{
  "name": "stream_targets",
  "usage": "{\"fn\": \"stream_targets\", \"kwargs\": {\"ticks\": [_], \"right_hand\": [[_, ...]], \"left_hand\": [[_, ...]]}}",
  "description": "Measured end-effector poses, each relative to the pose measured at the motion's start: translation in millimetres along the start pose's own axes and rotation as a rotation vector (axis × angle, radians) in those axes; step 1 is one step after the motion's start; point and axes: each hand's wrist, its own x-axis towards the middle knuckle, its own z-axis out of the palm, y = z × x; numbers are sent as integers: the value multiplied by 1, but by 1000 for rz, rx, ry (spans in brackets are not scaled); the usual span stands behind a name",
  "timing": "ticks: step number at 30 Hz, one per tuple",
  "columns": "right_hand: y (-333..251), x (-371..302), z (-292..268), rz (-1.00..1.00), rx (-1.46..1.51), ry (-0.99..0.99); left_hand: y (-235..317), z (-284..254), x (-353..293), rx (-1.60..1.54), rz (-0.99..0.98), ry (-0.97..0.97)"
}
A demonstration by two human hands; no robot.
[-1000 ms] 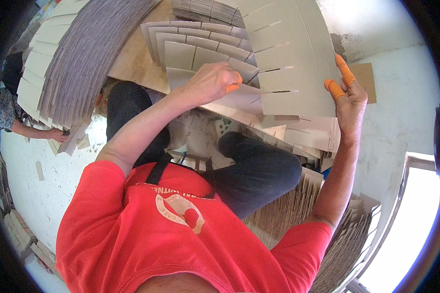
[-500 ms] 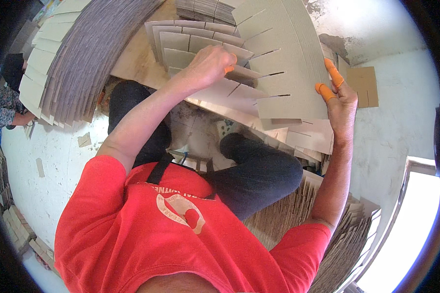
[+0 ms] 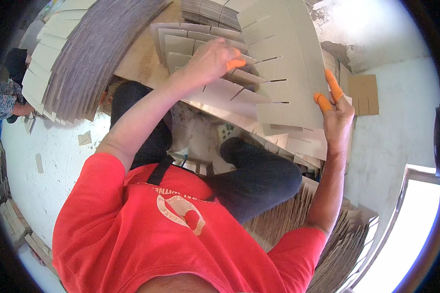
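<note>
As my right grip (image 3: 338,112) pinches its edge, slotted beige cardboard sheet (image 3: 298,63) leftward looks light, stiff; left grip (image 3: 211,61): hold unclear.

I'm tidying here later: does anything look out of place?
A cardboard scrap and a narrow strip lie loose on the pale surface at left, odd beside so much stacked cardboard.

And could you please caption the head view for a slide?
Right hand holds a slotted cardboard sheet; left hand is at a row of slotted strips.
</note>
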Motion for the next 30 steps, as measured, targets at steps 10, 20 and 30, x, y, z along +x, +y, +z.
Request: {"fn": "stream_targets", "kwargs": {"ticks": [10, 20, 30], "right_hand": [[17, -2, 0, -111, 71, -22], [3, -2, -3, -27, -67, -56], [6, 2, 3, -68, 3, -68]], "left_hand": [[-56, -6, 41, 294, -126, -113], [-87, -4, 86, 278, -168, -412], [-97, 5, 75, 280, -31, -238]]}}
